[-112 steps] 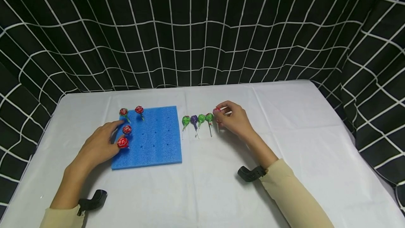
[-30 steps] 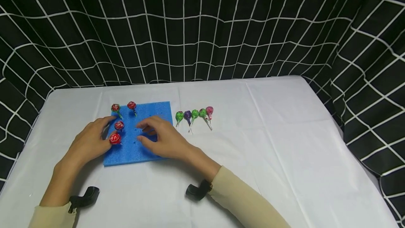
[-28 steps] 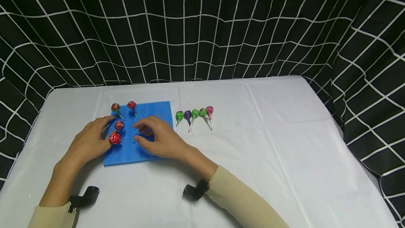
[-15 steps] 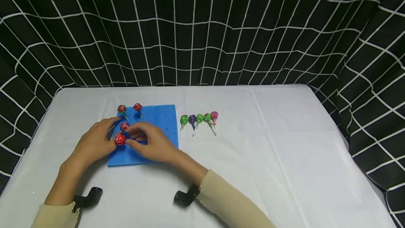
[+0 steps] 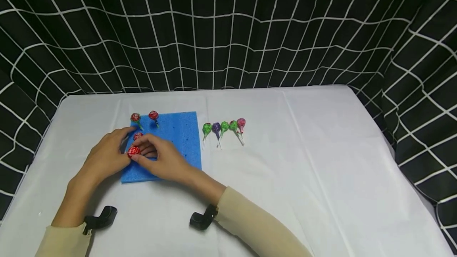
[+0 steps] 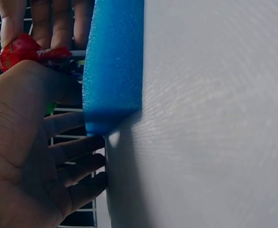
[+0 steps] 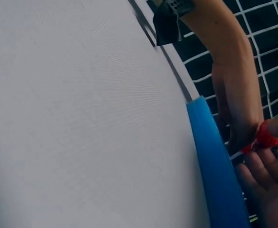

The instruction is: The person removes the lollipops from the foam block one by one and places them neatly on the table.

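Note:
My right hand point(image 5: 162, 162) pinches the wrapped head of a red lollipop point(image 5: 133, 151) above the front left part of a blue foam board point(image 5: 178, 142). The left hand point(image 5: 107, 156) lies along the board's left edge, fingers extended, its thumb at the same lollipop. In the left wrist view, the lollipop's red wrapper point(image 6: 22, 51) is between the hands and its white stick reaches the foam point(image 6: 112, 57). Another red lollipop point(image 5: 138, 135) stands just behind, partly hidden by the right fingers. Two more, one left point(image 5: 135, 117) and one right point(image 5: 153, 115), stand at the back.
Right of the board, several lollipops lie in a row on the white cloth point(image 5: 285, 169): green ones point(image 5: 207, 128), a purple one point(image 5: 216, 127) and a pink one point(image 5: 241, 123). A black cloth with a white grid point(image 5: 228, 31) rises behind the table.
My right hand has moved left from the lollipop row, across the board, to the front red lollipop, and its fingers have closed on it. The left hand has stayed by the board's edge.

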Tool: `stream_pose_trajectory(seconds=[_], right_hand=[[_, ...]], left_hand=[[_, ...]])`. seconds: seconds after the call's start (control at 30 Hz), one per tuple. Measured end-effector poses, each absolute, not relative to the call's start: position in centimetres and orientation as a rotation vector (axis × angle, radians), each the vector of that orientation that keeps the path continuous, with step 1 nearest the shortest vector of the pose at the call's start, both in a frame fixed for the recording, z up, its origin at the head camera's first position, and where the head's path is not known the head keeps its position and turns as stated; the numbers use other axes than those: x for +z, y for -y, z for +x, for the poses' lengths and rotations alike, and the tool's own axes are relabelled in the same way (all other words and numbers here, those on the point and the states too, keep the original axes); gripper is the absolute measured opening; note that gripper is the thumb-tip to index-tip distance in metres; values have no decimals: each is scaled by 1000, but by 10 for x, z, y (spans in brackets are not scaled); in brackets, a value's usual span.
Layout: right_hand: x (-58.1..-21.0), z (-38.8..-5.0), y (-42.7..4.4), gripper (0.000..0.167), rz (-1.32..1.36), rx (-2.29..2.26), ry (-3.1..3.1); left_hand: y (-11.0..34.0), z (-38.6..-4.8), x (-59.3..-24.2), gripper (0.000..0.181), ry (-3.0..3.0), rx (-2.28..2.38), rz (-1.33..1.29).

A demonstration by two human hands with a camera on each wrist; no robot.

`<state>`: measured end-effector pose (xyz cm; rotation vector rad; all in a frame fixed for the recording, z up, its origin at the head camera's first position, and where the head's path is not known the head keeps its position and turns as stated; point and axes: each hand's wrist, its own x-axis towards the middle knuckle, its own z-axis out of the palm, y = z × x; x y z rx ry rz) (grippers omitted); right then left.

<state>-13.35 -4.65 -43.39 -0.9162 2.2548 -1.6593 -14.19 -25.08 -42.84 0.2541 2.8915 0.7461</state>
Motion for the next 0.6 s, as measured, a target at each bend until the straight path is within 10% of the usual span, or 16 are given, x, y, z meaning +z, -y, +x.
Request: stream_pose_trajectory(seconds=[0.6], right_hand=[[-436, -134, 46, 32, -956, -1633, -2264]], left_hand=[[251, -144, -428, 79, -2901, 750, 279]])
